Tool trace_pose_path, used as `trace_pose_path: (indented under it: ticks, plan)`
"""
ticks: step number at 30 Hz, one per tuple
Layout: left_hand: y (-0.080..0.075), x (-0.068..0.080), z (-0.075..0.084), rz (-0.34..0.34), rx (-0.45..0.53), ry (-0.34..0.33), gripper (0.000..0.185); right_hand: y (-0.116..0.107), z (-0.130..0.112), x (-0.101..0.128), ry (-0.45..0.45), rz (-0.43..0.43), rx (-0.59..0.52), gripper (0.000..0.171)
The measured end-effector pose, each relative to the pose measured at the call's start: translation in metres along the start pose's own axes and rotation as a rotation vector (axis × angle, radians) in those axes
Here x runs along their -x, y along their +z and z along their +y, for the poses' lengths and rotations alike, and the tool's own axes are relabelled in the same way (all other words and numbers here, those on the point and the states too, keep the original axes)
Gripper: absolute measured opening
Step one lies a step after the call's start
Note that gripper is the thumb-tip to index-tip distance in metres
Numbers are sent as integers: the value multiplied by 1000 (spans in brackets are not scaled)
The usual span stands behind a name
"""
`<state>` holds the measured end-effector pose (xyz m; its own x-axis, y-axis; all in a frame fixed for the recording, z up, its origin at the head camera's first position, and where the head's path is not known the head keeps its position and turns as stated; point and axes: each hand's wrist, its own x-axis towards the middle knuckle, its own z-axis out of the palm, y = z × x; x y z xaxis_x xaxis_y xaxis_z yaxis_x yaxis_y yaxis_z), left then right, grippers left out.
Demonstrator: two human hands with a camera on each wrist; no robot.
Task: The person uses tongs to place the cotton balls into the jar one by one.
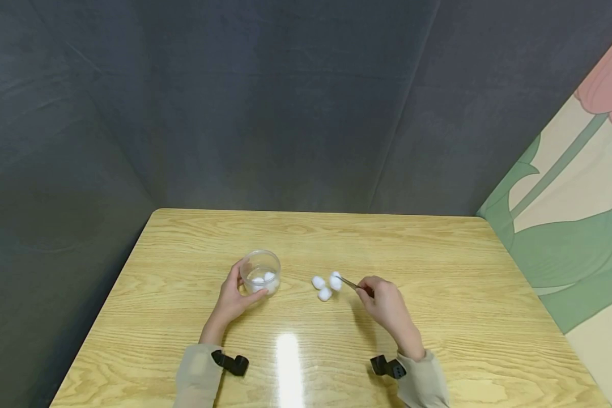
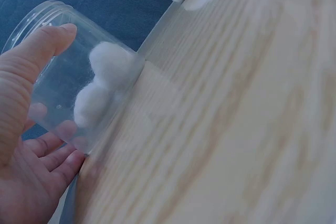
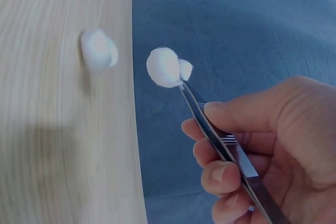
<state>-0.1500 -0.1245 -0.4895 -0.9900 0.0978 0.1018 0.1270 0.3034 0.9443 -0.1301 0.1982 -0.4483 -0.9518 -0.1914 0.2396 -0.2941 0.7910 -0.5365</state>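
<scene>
My left hand holds a clear round plastic jar upright on the table, thumb on one side and fingers round the other. Inside the jar lie a few white cotton balls. In my right hand is a pair of metal tweezers, pinched between thumb and fingers. The tweezer tips grip a cotton ball, which the right wrist view shows raised off the tabletop. Two loose cotton balls, one behind the other, sit on the table between the hands.
The light wood-grain table ends at a dark grey cloth behind and to the left. A floral cloth hangs at the right. Black wrist straps sit over both sleeves. Light glares on the front of the tabletop.
</scene>
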Motion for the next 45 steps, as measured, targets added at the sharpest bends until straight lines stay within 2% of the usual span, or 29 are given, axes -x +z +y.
trace_pose_path:
  ticks: [37, 45]
  plan:
    - [1, -1, 0, -5, 7, -11, 83, 11, -45, -39, -158, 29, -70, 10]
    - [0, -1, -1, 0, -6, -5, 83, 12, -52, -43, -161, 29, -76, 9]
